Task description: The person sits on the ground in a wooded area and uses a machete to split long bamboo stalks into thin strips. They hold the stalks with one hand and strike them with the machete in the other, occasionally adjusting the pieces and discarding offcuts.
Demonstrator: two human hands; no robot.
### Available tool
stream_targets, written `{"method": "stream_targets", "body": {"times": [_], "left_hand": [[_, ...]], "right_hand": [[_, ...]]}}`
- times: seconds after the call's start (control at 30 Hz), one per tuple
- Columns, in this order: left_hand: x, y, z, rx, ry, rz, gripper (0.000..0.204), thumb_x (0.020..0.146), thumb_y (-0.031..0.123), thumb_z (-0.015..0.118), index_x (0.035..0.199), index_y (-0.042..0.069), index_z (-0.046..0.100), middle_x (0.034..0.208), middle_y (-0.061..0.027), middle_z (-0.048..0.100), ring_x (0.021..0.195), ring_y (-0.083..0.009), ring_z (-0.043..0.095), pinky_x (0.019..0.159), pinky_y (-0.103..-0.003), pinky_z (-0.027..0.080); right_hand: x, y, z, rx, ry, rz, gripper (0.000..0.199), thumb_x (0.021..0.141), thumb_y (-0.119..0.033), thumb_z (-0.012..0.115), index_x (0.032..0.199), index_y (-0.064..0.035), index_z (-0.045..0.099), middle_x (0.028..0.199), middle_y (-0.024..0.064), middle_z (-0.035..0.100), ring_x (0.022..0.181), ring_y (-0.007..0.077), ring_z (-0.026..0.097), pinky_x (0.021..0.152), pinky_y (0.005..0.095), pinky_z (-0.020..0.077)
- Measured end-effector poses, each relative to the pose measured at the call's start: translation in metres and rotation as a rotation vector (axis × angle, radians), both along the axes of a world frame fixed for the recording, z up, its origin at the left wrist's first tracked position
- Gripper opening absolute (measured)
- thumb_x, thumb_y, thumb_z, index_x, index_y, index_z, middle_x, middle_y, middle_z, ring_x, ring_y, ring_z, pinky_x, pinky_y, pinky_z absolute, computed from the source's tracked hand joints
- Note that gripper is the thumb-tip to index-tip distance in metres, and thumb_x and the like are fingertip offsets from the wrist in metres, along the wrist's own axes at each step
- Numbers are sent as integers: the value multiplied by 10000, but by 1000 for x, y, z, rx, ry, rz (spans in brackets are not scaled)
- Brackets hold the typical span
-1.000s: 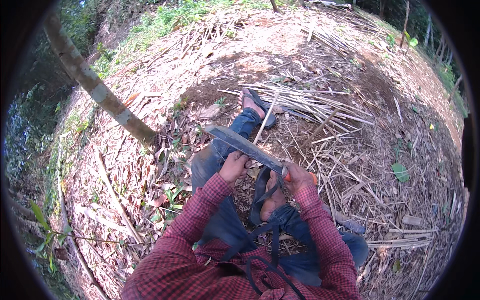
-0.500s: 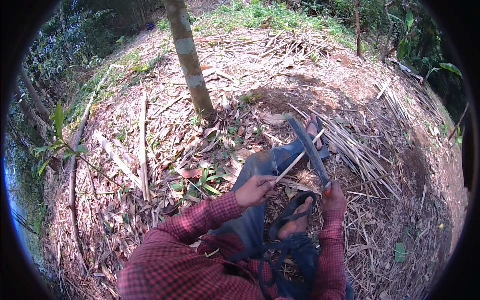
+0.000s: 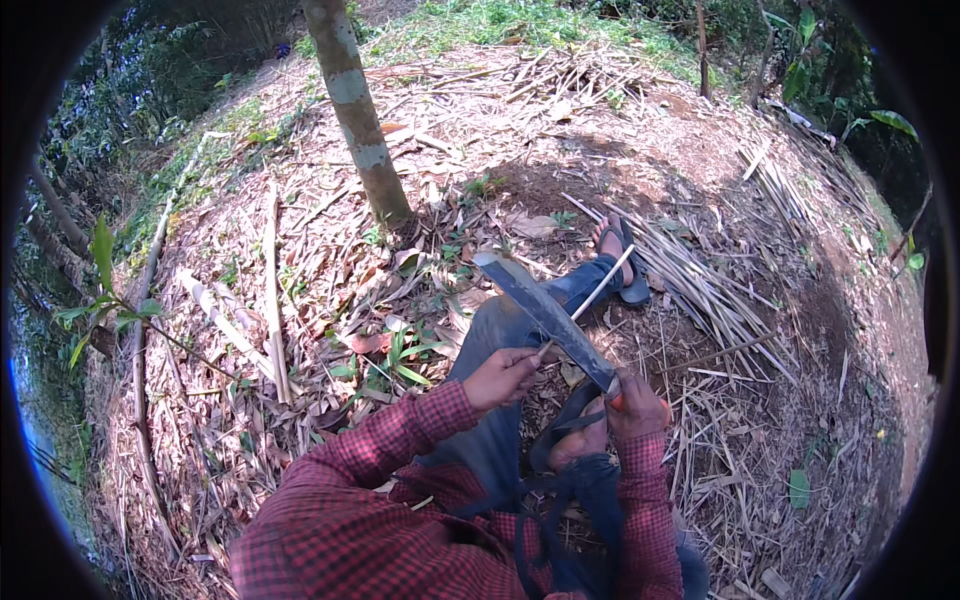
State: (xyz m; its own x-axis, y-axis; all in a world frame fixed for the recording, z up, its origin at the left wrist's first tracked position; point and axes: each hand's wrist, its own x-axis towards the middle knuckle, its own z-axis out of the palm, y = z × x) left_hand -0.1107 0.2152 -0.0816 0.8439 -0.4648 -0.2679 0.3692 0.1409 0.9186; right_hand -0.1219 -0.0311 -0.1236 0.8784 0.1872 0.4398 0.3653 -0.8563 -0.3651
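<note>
My left hand (image 3: 503, 378) is closed around the near end of a thin pale stick (image 3: 605, 283), which points away toward the far right. In my right hand (image 3: 638, 405) is the orange handle of a machete, gripped tightly. The broad dark machete blade (image 3: 545, 312) slants up to the left and crosses over the stick just beyond my left fingers. Part of the stick is hidden under the blade; whether the edge touches it I cannot tell. Both hands are above my bent legs, between the knee and a sandalled foot (image 3: 582, 440).
A bundle of thin pale sticks (image 3: 700, 290) lies right of my far foot. A tree trunk (image 3: 358, 110) rises ahead. Longer poles (image 3: 272, 290) lie at the left on dry leaves. More cut sticks (image 3: 785, 195) are at the far right, and a brush heap (image 3: 580, 75) is farther back.
My right hand has moved left, carrying the machete closer to my left hand. The blade now tilts farther left and lies across the stick nearer my fingers. My left hand keeps its grip.
</note>
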Motion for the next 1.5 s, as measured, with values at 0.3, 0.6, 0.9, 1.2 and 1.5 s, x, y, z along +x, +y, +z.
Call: {"method": "stream_targets", "body": {"times": [0.3,0.6,0.9,1.2,1.5], "left_hand": [[-32,6,20,52,102,0,330,954,202,398,1206,-1,461,577,74,310,428,-13,273,371,-170,222],[-38,28,30,172,71,-6,316,959,207,388,1182,0,471,568,77,296,416,-9,246,364,-168,209],[-19,9,14,15,-208,272,311,968,232,339,1182,30,440,644,9,444,553,-69,448,509,-204,390],[-11,-93,-47,-285,-135,284,281,958,252,376,1155,59,429,1060,-95,567,961,-177,575,806,-298,473],[-35,-30,-4,856,-1141,13,417,816,161,588,1209,82,471,1070,-76,552,966,-208,567,817,-303,476]], "right_hand": [[36,-39,-8,76,142,-234,420,706,-139,662,1091,-104,498,937,100,591,870,293,597,712,374,496],[21,-27,-12,-81,88,-30,449,703,-152,670,1119,-111,505,970,103,580,848,315,595,698,393,489],[20,-28,-29,1071,474,-253,338,761,-107,637,1046,-32,469,859,110,605,799,204,618,649,300,493],[-31,32,-14,1397,427,-128,339,780,-119,669,1043,-8,487,880,64,570,699,118,593,518,213,464],[-29,-15,-24,969,446,-196,314,732,-48,689,978,9,503,744,55,560,569,101,568,486,222,455]]}}
